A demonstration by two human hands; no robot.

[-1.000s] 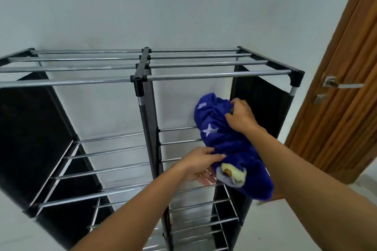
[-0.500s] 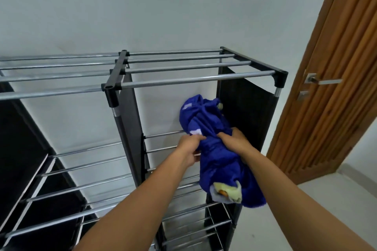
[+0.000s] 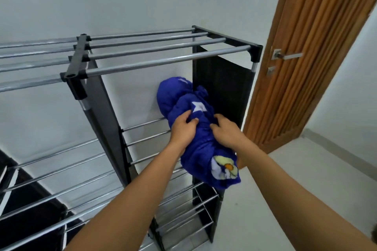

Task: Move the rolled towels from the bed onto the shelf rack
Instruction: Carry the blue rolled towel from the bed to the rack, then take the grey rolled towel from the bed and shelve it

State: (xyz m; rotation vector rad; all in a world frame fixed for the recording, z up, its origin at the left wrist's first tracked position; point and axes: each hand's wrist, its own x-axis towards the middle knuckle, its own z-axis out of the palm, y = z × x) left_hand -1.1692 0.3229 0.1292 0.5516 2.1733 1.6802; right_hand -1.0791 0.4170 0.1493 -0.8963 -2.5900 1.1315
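White wall behind, wooden door [image 3: 310, 47] at right with a metal lever handle [image 3: 285, 55], pale tiled floor at lower right. Against the wall stands the shelf rack [image 3: 163, 61]: black frame, silver crossbars, dark fabric side panels, two bays side by side.

One rolled towel [image 3: 195, 128] in play: blue, white star print, a yellow and orange motif at its near end. It lies lengthwise in the right bay on the second tier of bars, far end up against the wall and the right side panel, near end hanging out past the front bar.

Left hand [image 3: 183, 128] has its grip closed around the roll's middle from the left, fingers dug into the cloth. Right hand [image 3: 226, 130] is clamped on it from the right, just beside the left; the two nearly touch.

Progress, as a judgement: this towel is at the rack and mostly seated, but both hands are on it, so the placement is not finished. It likely needs a push farther in, then release. No other towels show on any visible tier. The bed is out of view, so how many rolls remain cannot be told.
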